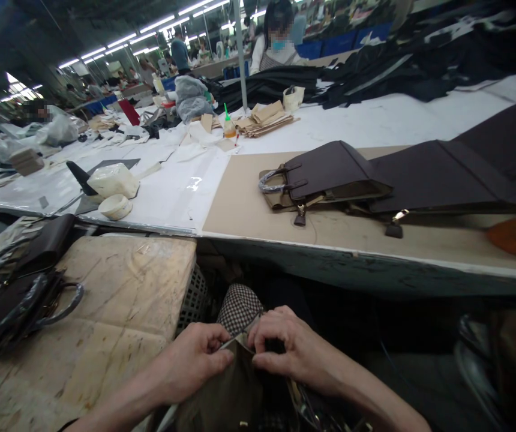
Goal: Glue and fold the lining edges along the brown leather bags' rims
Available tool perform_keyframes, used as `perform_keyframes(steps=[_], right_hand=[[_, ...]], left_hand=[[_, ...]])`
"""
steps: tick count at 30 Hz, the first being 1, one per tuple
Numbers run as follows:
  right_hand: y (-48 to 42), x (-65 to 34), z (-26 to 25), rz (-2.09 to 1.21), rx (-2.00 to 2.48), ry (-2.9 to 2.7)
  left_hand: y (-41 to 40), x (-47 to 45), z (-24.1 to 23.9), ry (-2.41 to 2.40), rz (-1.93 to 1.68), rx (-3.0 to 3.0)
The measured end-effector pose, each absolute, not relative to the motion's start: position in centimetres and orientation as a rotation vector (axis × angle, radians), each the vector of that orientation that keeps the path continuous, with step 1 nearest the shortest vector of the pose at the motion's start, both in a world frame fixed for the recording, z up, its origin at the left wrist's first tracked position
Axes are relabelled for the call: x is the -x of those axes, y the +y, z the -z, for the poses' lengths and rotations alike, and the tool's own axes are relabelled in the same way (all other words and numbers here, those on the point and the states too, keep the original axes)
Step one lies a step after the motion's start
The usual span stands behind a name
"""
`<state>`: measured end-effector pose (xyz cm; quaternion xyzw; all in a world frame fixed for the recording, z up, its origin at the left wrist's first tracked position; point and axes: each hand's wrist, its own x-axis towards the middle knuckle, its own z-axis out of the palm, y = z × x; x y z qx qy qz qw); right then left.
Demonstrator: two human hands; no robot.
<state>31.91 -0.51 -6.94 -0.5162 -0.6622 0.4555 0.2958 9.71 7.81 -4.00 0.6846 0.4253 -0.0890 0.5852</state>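
Left hand [199, 357] and right hand [287, 342] pinch the olive-brown fabric [226, 396]

White ceiling tubes [156, 24] glare, while the lower right lies dark and blurred.

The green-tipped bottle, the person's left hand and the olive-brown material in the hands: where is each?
Green-tipped bottle [229, 128]: head view, on its body.
Left hand [198, 359]: head view, on its back.
Olive-brown material [227, 391]: head view, on its broad face between the forearms.
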Motion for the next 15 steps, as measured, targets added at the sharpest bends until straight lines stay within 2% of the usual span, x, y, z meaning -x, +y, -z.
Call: perform_keyframes(steps=[8, 15], right_hand=[[-0.4, -31.8, 6.0, -1.377, 1.27, -1.625], [-0.5, -32.1, 7.3, -1.16, 1.662, -1.649]], left_hand=[[7.6, -9.3, 3.3, 0.97, 0.172, -1.659], [7.3, -9.3, 3.0, 0.868, 0.128, -1.408]])
